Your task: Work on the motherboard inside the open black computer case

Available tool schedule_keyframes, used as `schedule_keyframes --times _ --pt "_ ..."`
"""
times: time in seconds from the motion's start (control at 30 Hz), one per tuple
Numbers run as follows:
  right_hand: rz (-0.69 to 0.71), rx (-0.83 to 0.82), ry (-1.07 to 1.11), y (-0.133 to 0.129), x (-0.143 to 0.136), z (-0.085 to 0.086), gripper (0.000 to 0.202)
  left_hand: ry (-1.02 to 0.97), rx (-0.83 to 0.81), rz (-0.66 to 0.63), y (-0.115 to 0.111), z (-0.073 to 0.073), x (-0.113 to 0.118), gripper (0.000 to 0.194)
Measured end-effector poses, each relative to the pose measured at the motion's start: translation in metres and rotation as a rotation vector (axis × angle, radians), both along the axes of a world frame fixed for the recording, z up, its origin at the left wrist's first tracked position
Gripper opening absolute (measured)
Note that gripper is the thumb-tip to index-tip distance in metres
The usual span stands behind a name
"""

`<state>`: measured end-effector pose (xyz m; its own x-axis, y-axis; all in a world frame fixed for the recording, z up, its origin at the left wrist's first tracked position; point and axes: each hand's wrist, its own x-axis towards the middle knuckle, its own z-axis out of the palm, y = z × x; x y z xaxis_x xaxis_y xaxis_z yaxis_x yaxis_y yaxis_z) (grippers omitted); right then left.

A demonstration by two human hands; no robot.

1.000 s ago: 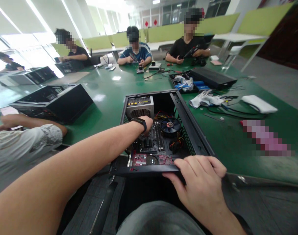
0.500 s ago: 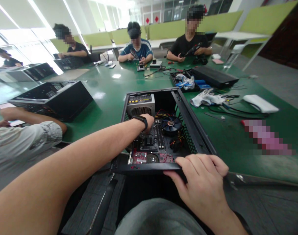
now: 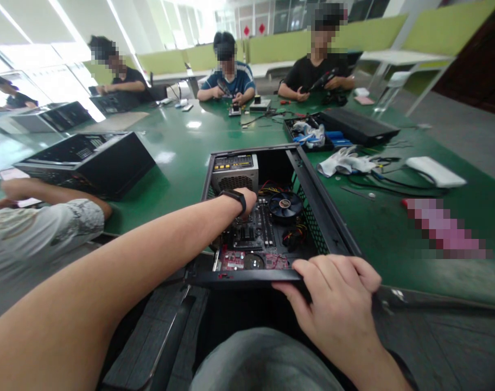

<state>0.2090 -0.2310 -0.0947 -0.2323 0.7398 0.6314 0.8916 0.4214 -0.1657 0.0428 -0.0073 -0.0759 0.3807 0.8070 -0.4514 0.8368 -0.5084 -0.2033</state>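
Note:
An open black computer case (image 3: 327,209) lies in front of me at the table's edge, its inside facing up. My left hand (image 3: 247,202) reaches into it over the motherboard (image 3: 258,224), just below the power supply (image 3: 235,175). Its fingers point down and are hidden, so what they touch does not show. A round CPU fan (image 3: 285,206) sits to the right of that hand. A red circuit board (image 3: 236,260) lies near the close end of the case. My right hand (image 3: 335,296) grips the case's near edge at the right corner, thumb below and fingers on top.
White work gloves (image 3: 345,162), cables and a white pouch (image 3: 435,171) lie to the right. Behind them stands a black toolbox (image 3: 357,127). Another computer case (image 3: 125,163) is at left, beside a person's arm (image 3: 68,196). Several people sit across the green table (image 3: 182,138).
Both hands keep their places, the left inside the case and the right on its near edge. Only the view has shifted very slightly.

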Motion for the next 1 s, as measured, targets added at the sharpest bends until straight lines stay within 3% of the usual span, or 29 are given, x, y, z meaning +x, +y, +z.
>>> schedule_keyframes --times 1.0 --pt "0.000 -0.013 -0.013 -0.0016 0.0000 0.0013 0.024 0.068 -0.029 -0.003 -0.0001 0.0044 0.0014 0.055"
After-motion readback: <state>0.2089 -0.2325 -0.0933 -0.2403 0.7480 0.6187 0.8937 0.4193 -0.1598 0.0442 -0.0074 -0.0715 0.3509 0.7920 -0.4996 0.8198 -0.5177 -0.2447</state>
